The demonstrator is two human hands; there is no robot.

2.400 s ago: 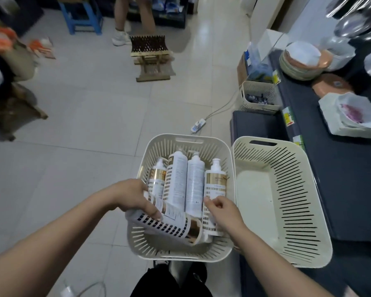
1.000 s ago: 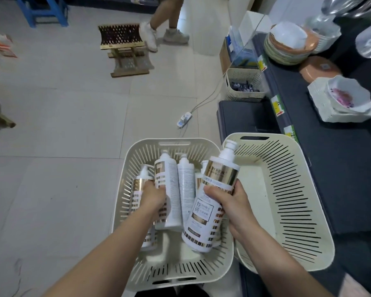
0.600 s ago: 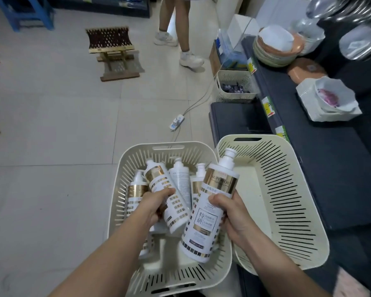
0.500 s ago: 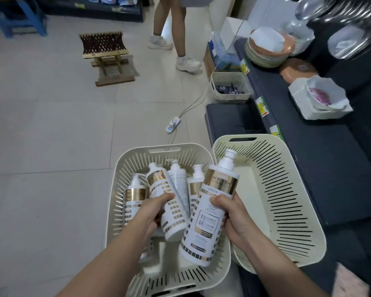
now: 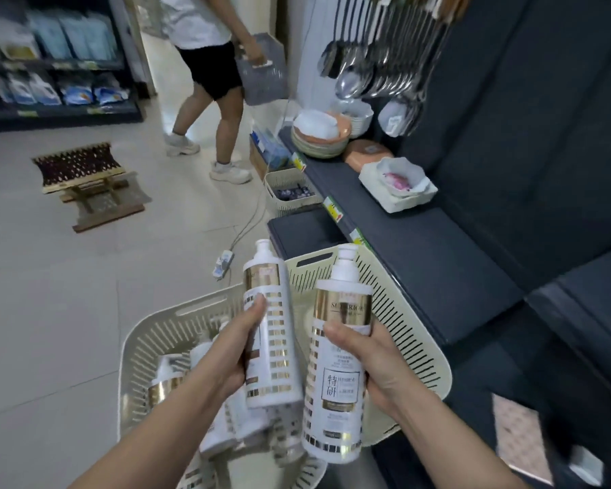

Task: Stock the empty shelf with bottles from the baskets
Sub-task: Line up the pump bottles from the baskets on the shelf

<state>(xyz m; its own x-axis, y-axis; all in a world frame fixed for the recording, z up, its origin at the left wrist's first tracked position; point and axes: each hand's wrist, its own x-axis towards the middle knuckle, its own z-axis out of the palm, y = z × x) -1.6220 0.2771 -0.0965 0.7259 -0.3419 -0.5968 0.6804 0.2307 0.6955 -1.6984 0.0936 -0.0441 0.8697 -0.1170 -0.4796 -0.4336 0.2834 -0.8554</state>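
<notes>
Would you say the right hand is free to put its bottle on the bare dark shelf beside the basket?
Probably yes: the right hand holds its bottle upright and clear of the basket, and the dark shelf just right of it looks bare.

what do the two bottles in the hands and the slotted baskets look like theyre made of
Bottles: the left hand holds one bottle, the right hand another. Both look like glossy white plastic with shiny gold printed bands, probably foil.
Baskets: the near basket and the far basket seem matte cream moulded plastic, judging by their even slots.
</notes>
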